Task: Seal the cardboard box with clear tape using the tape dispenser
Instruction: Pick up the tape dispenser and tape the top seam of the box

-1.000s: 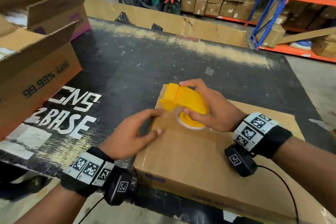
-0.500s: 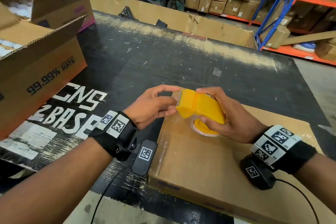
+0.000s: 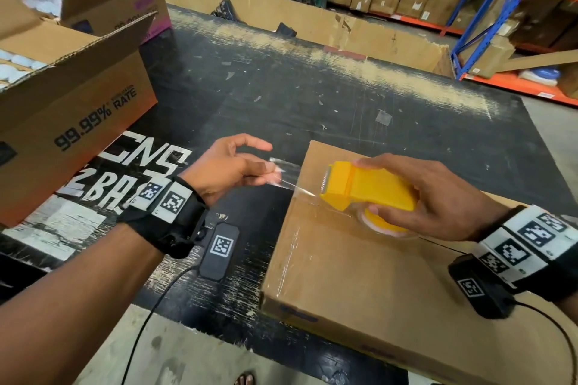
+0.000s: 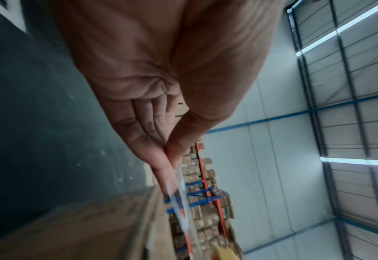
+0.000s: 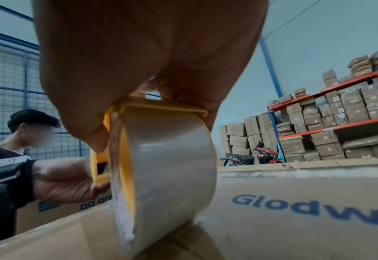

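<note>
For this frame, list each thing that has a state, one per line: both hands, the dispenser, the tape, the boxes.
left hand: pinches the free tape end
right hand: grips the dispenser
tape dispenser: held over the box top
clear tape: strip pulled out to the left, off the box
cardboard box: flaps closed, flat on the table
open box: flaps up

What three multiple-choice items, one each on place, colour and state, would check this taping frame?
1. Where is the tape dispenser?
A. over the closed cardboard box
B. inside the open carton
C. on the floor

2. What colour is the dispenser?
A. red
B. yellow
C. black

3. What is the left hand doing?
A. pressing flat on the box
B. hanging idle
C. pinching the clear tape

Key: 1 A, the right hand holds it above the box top; 2 B, its body is yellow; 3 C, the tape stretches from fingertips to dispenser.
</note>
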